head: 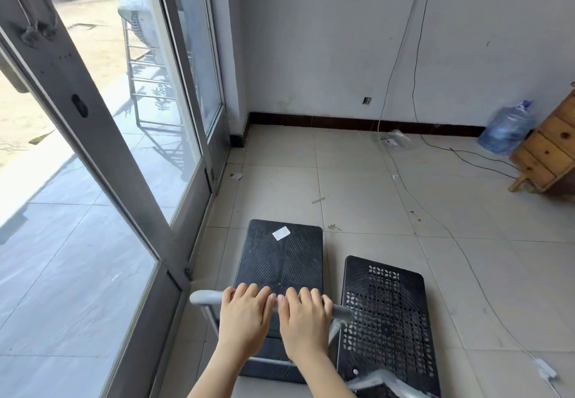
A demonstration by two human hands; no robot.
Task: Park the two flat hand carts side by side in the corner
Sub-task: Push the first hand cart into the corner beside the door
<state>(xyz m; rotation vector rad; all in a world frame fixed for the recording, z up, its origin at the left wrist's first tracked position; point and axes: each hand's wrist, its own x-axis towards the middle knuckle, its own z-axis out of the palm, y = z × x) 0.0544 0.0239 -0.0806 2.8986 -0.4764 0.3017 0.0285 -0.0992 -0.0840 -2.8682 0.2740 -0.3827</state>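
Observation:
Two black flat hand carts stand on the tiled floor below me. The left cart (pixel 281 260) has a ribbed deck with a white sticker and lies next to the glass door. My left hand (pixel 244 319) and my right hand (pixel 303 324) are side by side, both closed over its grey handle bar (pixel 205 298). The right cart (pixel 387 313) has a perforated deck and sits slightly nearer to me, angled a little; its plastic-wrapped handle (pixel 379 380) shows at the bottom edge. The room corner (pixel 245 129) is ahead, past bare tiles.
A sliding glass door (pixel 130 161) runs along the left. White and black cables (pixel 435 220) trail across the floor on the right. A blue water jug (pixel 505 128) and a wooden drawer unit (pixel 550 148) stand by the far wall at right. Small scraps lie on the tiles.

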